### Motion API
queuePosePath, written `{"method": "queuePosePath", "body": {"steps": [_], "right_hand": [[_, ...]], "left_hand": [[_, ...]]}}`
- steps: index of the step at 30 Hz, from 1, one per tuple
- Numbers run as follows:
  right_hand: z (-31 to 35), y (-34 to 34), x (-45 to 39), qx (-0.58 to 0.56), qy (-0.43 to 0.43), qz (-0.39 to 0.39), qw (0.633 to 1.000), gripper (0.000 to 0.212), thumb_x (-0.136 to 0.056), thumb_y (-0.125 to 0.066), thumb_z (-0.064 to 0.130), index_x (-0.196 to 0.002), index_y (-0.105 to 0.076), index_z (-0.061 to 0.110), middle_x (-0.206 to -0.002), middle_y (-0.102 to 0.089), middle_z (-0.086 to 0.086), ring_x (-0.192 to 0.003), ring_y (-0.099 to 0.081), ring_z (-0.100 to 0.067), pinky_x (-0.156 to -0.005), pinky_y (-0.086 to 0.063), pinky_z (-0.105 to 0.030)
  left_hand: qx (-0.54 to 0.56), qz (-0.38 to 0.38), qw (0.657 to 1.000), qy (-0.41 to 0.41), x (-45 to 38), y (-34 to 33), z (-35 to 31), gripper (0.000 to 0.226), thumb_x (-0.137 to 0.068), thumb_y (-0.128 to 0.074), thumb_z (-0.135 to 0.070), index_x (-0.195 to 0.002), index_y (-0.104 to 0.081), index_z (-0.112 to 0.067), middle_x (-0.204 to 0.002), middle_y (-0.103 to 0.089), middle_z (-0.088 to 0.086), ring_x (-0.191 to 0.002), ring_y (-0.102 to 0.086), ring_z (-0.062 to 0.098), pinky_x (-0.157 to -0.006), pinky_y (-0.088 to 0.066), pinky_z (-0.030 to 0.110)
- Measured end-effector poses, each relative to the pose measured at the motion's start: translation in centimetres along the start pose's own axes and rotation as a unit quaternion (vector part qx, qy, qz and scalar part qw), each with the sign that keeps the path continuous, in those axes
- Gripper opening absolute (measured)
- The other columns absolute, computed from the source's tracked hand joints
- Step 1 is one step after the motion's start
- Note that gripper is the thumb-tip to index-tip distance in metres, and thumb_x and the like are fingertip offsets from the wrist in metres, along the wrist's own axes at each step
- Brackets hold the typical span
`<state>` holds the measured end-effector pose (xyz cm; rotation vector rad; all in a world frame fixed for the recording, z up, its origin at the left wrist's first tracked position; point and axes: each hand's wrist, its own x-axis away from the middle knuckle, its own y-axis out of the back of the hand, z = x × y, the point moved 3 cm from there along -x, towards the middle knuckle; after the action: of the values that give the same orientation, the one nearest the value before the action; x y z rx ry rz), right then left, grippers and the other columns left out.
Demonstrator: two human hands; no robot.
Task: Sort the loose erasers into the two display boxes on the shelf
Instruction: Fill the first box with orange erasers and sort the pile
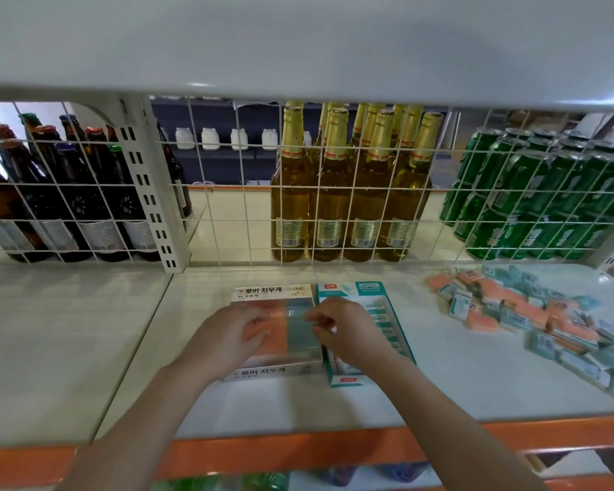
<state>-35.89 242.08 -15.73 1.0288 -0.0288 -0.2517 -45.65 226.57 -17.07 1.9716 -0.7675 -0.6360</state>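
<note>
A person's two bare hands reach over a white shelf (86, 349) with an orange front edge. Two open display boxes sit side by side near the middle of the shelf, touching, each with its long axis running from the front edge toward the wire grid at the back. The white box (270, 294), on the left, holds salmon-pink erasers with a row of teal ones along its right side. The teal box (376, 295), on the right, holds teal-sleeved erasers stacked in a column along its length. The left hand (227, 334) rests on the pink erasers in the white box, fingers curled loosely over them; whether its grip closes on one cannot be told. The right hand (341, 331) sits over the seam between the boxes, thumb and fingertips drawn together at the teal row in the white box; what it pinches is too blurred to make out. To the right, well apart from the boxes, a loose pile of erasers (532, 313) lies scattered at mixed angles, pink and teal together. Behind the wire grid (227, 193) stand dark bottles (86, 200), golden bottles (334, 193) and green cans (539, 200).
</note>
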Motion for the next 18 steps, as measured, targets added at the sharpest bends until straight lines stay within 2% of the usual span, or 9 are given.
{"method": "queuePosePath", "body": {"steps": [3, 6, 9, 11, 16, 18], "right_hand": [[-1.3, 1.8, 0.8, 0.009, -0.019, -0.026, 0.999, 0.025, -0.092, -0.052, 0.017, -0.115, -0.062, 0.019, -0.116, -0.060, 0.002, -0.099, -0.056, -0.011, -0.087, -0.046, -0.021], [-3.2, 3.3, 1.6, 0.012, -0.059, -0.042, 0.997, 0.026, -0.093, -0.049, 0.018, -0.115, -0.062, 0.022, -0.118, -0.061, 0.004, -0.102, -0.056, -0.011, -0.085, -0.045, -0.021], [-5.5, 4.4, 2.7, 0.021, -0.104, -0.050, 0.993, 0.025, -0.094, -0.048, 0.019, -0.113, -0.063, 0.025, -0.117, -0.061, 0.004, -0.100, -0.057, -0.011, -0.082, -0.046, -0.021], [-7.0, 5.2, 3.6, 0.017, -0.122, -0.052, 0.991, 0.024, -0.093, -0.049, 0.019, -0.112, -0.063, 0.023, -0.115, -0.062, 0.003, -0.095, -0.057, -0.012, -0.078, -0.047, -0.019], [-10.7, 7.5, 6.0, 0.015, -0.143, -0.096, 0.985, 0.025, -0.091, -0.051, 0.010, -0.109, -0.067, 0.015, -0.114, -0.065, 0.000, -0.099, -0.058, -0.015, -0.082, -0.040, -0.016], [-12.3, 8.3, 7.0, 0.016, -0.159, -0.116, 0.980, 0.026, -0.090, -0.050, 0.008, -0.108, -0.067, 0.015, -0.112, -0.065, -0.002, -0.099, -0.058, -0.015, -0.080, -0.039, -0.014]], "left_hand": [[0.046, -0.004, 0.999, 0.001, -0.5, -0.3, -1.8, 0.026, -0.087, -0.061, -0.019, -0.114, -0.063, -0.019, -0.111, -0.061, -0.006, -0.096, -0.055, 0.005, -0.083, -0.040, 0.017], [0.076, -0.009, 0.997, 0.007, -1.1, -1.0, -4.2, 0.026, -0.088, -0.061, -0.022, -0.113, -0.062, -0.024, -0.113, -0.062, -0.007, -0.093, -0.056, 0.002, -0.087, -0.045, 0.021], [0.062, -0.011, 0.998, 0.002, -1.9, -2.0, -7.0, 0.025, -0.090, -0.057, -0.026, -0.115, -0.059, -0.028, -0.113, -0.057, -0.015, -0.092, -0.049, -0.003, -0.068, -0.036, 0.005], [0.075, 0.002, 0.997, -0.013, -2.6, -3.0, -8.8, 0.028, -0.091, -0.056, -0.025, -0.118, -0.058, -0.026, -0.116, -0.058, -0.011, -0.089, -0.047, -0.004, -0.061, -0.033, 0.003], [0.091, 0.038, 0.993, -0.057, -4.1, -5.6, -12.5, 0.027, -0.090, -0.056, -0.024, -0.117, -0.058, -0.025, -0.110, -0.057, -0.014, -0.093, -0.051, -0.004, -0.068, -0.037, 0.006], [0.095, 0.050, 0.992, -0.072, -4.7, -6.7, -14.0, 0.025, -0.090, -0.056, -0.023, -0.115, -0.059, -0.024, -0.109, -0.058, -0.013, -0.094, -0.052, -0.003, -0.078, -0.042, 0.010]]}}
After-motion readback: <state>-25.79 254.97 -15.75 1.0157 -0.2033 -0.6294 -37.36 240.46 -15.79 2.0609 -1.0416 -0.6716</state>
